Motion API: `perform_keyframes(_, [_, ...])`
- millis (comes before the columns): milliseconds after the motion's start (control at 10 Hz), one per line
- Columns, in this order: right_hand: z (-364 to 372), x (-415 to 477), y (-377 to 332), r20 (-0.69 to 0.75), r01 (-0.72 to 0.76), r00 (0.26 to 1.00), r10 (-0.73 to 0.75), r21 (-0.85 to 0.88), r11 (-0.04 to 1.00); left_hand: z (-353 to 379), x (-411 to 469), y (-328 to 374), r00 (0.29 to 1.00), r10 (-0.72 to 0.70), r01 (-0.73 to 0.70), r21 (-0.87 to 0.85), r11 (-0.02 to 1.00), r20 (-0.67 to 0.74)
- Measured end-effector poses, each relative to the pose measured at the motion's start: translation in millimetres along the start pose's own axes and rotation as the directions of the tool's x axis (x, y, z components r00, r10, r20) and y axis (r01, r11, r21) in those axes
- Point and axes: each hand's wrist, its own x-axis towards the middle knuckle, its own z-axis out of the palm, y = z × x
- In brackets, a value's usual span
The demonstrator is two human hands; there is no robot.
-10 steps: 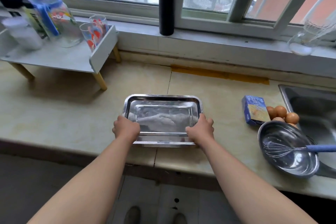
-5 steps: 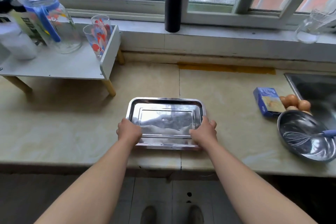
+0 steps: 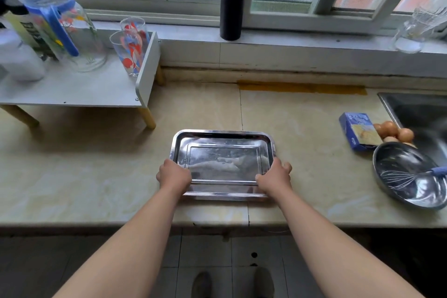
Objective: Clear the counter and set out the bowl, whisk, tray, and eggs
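A rectangular steel tray [image 3: 223,140] lies on the beige counter near its front edge. My left hand [image 3: 174,175] grips the tray's near-left corner, and my right hand [image 3: 274,176] grips its near-right corner. At the far right a steel bowl [image 3: 396,191] sits on the counter with a blue-handled whisk [image 3: 399,178] lying inside it. Several brown eggs [image 3: 393,131] rest just behind the bowl, next to a blue box [image 3: 358,130].
A white raised shelf [image 3: 72,91] at the left carries a glass pitcher [image 3: 63,24], two printed glasses [image 3: 129,48] and bottles. A black cylinder [image 3: 231,0] and a glass jug [image 3: 416,31] stand on the windowsill. A sink [image 3: 420,113] lies at the far right.
The view has shifted, so the tray and my hands sit a little farther from the counter's front edge. Both hands keep their grip on the tray's near corners.
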Motion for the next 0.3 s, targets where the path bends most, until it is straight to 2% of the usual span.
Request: perform_keyframes(300, [-9.7, 1.6, 2.0, -0.028, 0.005, 1.000, -0.006, -0.047, 0.999, 0.1, -7.6, 3.3, 0.999, -0.045, 0.046, 0.006, 0.999, -0.014])
